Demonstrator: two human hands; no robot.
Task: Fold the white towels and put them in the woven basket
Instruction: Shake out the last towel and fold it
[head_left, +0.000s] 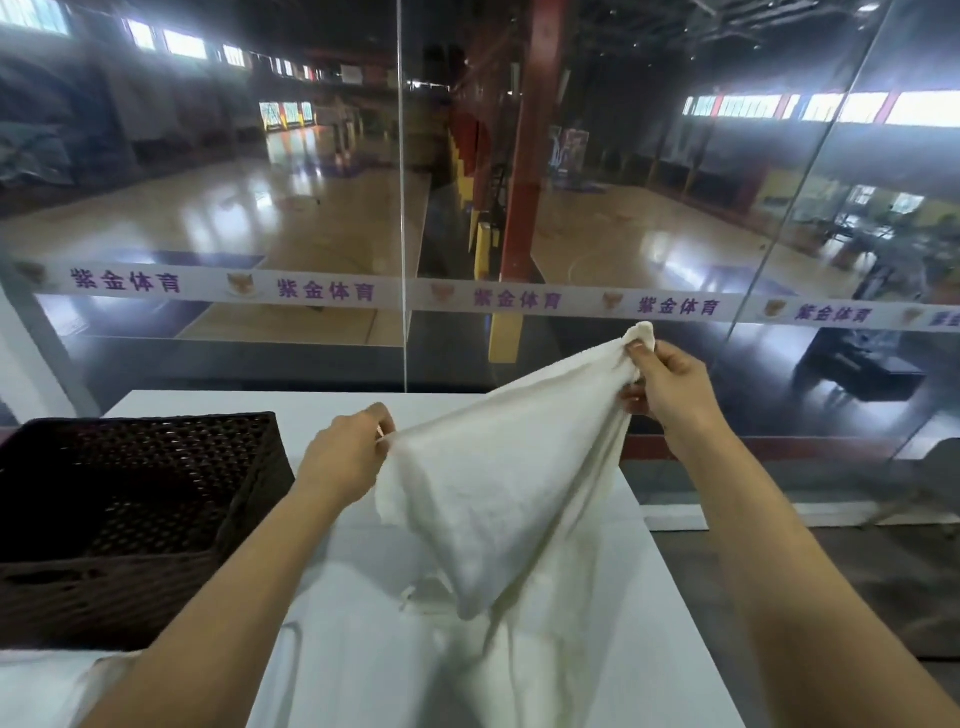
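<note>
A white towel (498, 483) hangs in the air above the white table (249, 402), stretched between both hands. My left hand (345, 457) pinches its lower left corner. Higher and farther to the right, my right hand (667, 384) grips the other corner, which bunches out above the fingers. The towel's bottom drapes down onto more white cloth (415, 649) lying on the table near me. A dark brown woven basket (249, 483) stands at the left of the table, and I see no towel in the part of its inside that shows.
A glass wall (400, 208) with a white printed band rises just behind the table's far edge, with a sports hall beyond it. The table's right edge runs close beside my right forearm. A strip of bare tabletop lies between the basket and the towel.
</note>
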